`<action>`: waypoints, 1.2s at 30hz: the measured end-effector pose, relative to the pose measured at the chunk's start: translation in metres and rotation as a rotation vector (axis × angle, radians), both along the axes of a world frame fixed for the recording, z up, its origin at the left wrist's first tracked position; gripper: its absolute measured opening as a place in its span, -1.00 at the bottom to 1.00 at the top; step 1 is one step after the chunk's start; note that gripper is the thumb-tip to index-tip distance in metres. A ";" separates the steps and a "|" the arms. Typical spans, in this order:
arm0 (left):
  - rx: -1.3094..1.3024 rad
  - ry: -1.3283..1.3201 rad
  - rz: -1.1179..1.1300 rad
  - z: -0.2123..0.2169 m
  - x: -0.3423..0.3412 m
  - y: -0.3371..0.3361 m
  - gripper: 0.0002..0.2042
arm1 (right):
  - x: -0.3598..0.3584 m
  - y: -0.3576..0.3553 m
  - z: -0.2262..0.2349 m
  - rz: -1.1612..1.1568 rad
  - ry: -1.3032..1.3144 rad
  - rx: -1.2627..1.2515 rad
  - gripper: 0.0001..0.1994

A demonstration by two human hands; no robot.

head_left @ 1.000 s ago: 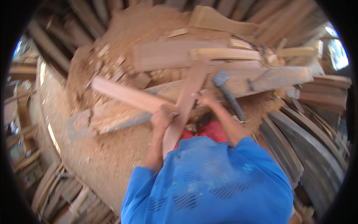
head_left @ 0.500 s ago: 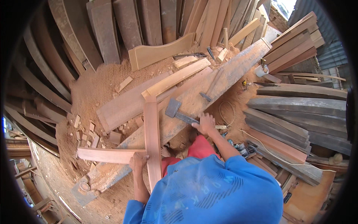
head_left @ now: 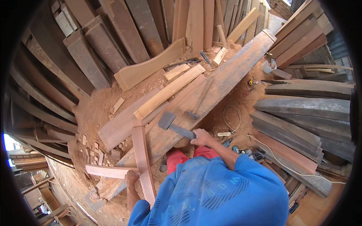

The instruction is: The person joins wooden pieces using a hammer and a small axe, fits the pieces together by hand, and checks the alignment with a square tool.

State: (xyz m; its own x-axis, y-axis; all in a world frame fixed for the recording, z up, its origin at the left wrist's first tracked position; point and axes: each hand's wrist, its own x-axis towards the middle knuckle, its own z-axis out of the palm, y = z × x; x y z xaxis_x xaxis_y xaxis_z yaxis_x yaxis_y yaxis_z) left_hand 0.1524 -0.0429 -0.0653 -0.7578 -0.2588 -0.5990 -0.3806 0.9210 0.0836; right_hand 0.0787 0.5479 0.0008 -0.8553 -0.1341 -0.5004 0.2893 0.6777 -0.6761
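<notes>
My right hand (head_left: 201,138) is closed around the handle of a mallet (head_left: 167,120) with a dark, blocky head, held over the long plank bench (head_left: 233,75). My left hand (head_left: 131,180) grips a short reddish board (head_left: 109,171) near the end that meets a longer reddish board (head_left: 142,162), forming a T shape across the bench. The lower end of the longer board goes behind my blue shirt. Just beyond its upper end lies a pale yellowish board (head_left: 169,92). A tool with a dark head (head_left: 192,115) and thin wooden handle lies on the bench beyond the mallet.
Sawdust (head_left: 94,109) and small offcuts cover the ground at left. A curved board (head_left: 151,64) stands on edge at the back. Stacked planks (head_left: 298,124) fill the right, near a looped cord (head_left: 232,116), power tools (head_left: 247,152) and a white bucket (head_left: 269,66).
The view has turned slightly. My right hand's fingers have wrapped more tightly around the mallet handle. The jointed boards sit slightly lower and apart from the pale board's end, with my left hand still on them.
</notes>
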 end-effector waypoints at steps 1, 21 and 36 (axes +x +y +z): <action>-0.016 -0.060 -0.012 0.011 -0.010 0.020 -0.65 | -0.004 0.022 0.005 -0.055 0.016 0.025 -0.53; -0.010 -0.422 -0.239 0.070 -0.136 0.081 -0.70 | -0.063 0.124 -0.023 -0.612 -0.130 0.191 -0.53; 0.597 0.078 -0.935 0.076 -0.314 0.533 -0.73 | 0.123 0.224 -0.144 -0.539 0.027 0.682 -0.75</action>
State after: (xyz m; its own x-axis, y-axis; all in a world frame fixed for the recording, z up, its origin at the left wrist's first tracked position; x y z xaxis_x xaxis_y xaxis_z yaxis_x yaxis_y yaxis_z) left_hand -0.1618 0.4900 0.0106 -0.5447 0.7480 -0.3792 0.4684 0.6464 0.6022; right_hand 0.2018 0.7714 -0.1435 -0.7287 0.6142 -0.3031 0.6771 0.7127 -0.1836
